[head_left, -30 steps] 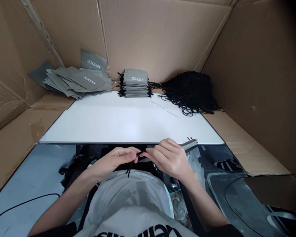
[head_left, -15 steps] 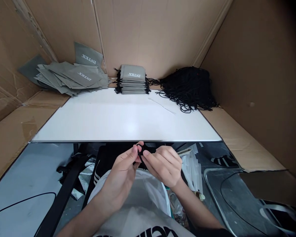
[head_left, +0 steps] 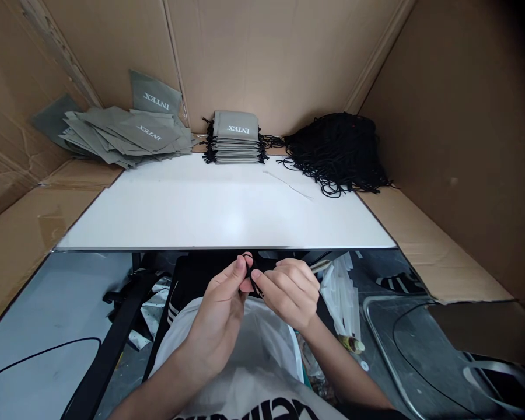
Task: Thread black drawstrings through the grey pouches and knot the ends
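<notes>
Head view: I see cardboard walls (head_left: 280, 58) around a white tabletop (head_left: 219, 210), loose grey pouches (head_left: 126, 134) heaped far left, black cords (head_left: 336, 151) piled far right and a neat pouch stack (head_left: 236, 140) between them. Just off the near edge, the left hand (head_left: 221, 300) and right hand (head_left: 291, 289) both pinch a looped black cord (head_left: 256, 285); clear plastic (head_left: 343, 300) shows to their right.

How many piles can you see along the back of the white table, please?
3: a loose pile of grey pouches on the left, a neat stack of pouches in the middle, and a heap of black cords on the right. None seems hidden.
</notes>
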Motion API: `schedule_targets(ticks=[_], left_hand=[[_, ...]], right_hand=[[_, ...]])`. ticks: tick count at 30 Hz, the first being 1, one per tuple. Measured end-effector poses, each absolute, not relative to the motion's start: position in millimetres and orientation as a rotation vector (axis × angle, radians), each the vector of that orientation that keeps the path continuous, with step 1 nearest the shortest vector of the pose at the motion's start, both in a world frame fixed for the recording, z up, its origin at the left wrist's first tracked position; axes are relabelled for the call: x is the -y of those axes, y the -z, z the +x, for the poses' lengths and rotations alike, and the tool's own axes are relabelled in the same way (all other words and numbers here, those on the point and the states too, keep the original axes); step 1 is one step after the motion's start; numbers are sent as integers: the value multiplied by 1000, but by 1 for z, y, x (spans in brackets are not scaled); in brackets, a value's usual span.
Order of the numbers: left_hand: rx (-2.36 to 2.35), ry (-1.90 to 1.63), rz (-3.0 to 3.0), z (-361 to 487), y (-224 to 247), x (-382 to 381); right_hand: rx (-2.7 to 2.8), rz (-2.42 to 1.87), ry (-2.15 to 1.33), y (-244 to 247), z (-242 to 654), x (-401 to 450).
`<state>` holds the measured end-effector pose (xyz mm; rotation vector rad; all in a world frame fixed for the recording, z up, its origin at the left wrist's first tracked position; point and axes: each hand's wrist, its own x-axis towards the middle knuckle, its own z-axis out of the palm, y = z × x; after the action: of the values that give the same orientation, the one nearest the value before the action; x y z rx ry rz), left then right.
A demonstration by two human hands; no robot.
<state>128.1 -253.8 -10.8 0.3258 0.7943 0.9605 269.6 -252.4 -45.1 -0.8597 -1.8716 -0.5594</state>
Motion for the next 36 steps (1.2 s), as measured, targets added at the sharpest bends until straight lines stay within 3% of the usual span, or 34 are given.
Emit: schedule_targets(ticks=[8,14,21,36], left_hand=[[-690,-919,403,123,2,241],[-543,-932,705,126,-51,174],[-579,-1130,872,149,-103,78],[-557,-1207,724,170,-82,6]], right_hand=[[1719,-914,394,39,263,240],[1438,-917,106,-10,266,179],[1669,-756,531,-71,285,77],[1449,-761,183,-54,283,-3]])
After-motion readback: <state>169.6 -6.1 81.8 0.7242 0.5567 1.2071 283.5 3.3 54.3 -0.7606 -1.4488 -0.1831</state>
